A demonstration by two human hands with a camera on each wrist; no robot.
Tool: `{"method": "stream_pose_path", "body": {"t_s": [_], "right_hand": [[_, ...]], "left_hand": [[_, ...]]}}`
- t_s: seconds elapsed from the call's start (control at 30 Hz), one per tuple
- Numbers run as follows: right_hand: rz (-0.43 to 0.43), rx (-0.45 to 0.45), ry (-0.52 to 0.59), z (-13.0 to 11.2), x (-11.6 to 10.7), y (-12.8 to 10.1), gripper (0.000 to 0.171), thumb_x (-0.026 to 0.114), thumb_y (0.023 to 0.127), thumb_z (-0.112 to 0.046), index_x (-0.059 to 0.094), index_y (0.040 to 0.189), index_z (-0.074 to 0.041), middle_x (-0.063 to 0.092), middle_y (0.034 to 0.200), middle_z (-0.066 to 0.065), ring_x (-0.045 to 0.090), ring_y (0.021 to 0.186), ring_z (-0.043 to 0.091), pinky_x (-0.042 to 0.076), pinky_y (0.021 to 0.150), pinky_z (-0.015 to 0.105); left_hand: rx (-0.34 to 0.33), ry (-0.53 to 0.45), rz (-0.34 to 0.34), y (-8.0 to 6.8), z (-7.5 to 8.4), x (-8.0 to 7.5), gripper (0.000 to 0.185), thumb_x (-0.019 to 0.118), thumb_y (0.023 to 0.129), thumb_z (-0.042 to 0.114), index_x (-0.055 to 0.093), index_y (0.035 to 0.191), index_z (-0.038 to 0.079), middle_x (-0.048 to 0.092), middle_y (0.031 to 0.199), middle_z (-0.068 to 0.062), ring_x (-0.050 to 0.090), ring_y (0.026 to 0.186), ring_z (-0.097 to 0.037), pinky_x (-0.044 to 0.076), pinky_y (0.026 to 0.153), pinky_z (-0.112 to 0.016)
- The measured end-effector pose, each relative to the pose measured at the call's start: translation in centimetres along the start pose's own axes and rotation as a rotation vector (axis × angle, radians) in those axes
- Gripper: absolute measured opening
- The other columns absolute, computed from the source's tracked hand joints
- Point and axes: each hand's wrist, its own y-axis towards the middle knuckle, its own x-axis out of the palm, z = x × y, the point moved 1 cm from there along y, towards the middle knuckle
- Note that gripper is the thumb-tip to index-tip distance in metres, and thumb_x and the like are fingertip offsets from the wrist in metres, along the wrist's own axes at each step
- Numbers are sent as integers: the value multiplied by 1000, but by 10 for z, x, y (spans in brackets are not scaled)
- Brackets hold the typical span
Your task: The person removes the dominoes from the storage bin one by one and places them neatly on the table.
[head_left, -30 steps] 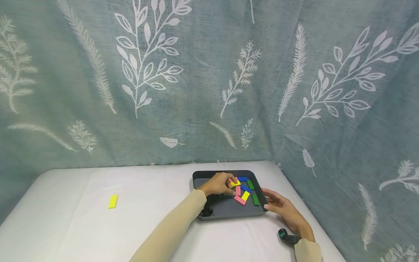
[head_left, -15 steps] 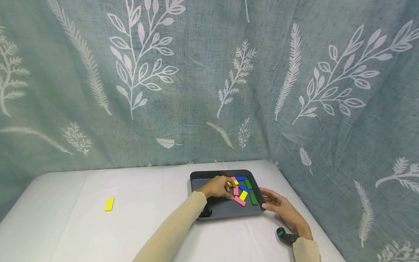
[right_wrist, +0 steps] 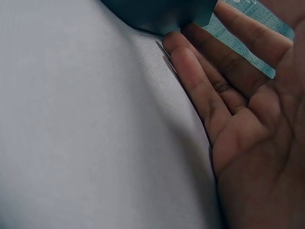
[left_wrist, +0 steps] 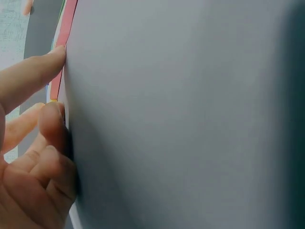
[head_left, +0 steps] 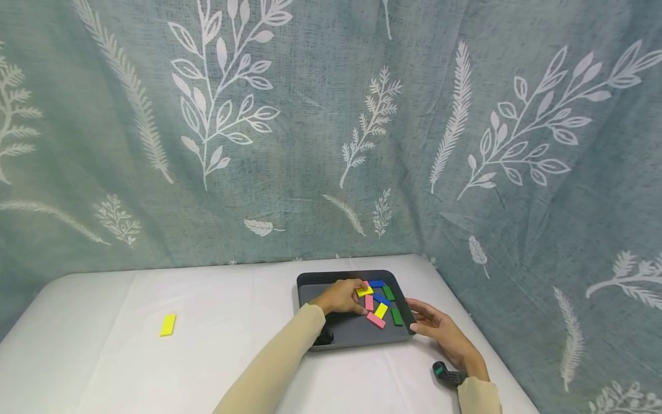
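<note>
Hands [head_left: 339,295] share a tray [head_left: 357,334] on white cloth [head_left: 233,322] before leafy drapery [head_left: 310,126].

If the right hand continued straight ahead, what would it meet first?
The right hand would likely meet the tray's right wall first; whether they touch now is unclear.
</note>
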Motion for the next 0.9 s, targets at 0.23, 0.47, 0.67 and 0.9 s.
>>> {"method": "stream_pose_path", "body": {"t_s": [0.23,0.47,0.67,0.9], "right_hand": [[0,-11,-13,1,0,1,66,76,95,-18,48,154,-16,46,155,12,49,135,29,45,102,28],[-8,-16,-15,0,0,0,65,76,95,-18,48,154,-17,47,155,11,51,134,28,46,101,27],[-3,-24,-17,-1,0,1,64,75,96,-17,48,154,-16,48,154,10,52,131,27,45,101,28],[-4,-19,-25,1,1,2,64,75,96,-17,48,154,-17,48,154,10,52,131,26,46,100,27]], "left_hand": [[40,69,-6,2,2,0,47,87,85,28,70,128,18,62,85,6,56,77,-9,46,70,-29],[-8,87,-19,2,2,1,45,87,85,34,70,123,17,61,81,6,56,73,-10,47,69,-30],[-38,72,-11,0,3,-3,46,88,83,35,68,119,12,62,79,5,57,70,-10,47,68,-29],[-34,-7,-15,-4,3,-5,46,92,80,25,68,116,7,62,80,1,55,72,-12,48,67,-27]]}}
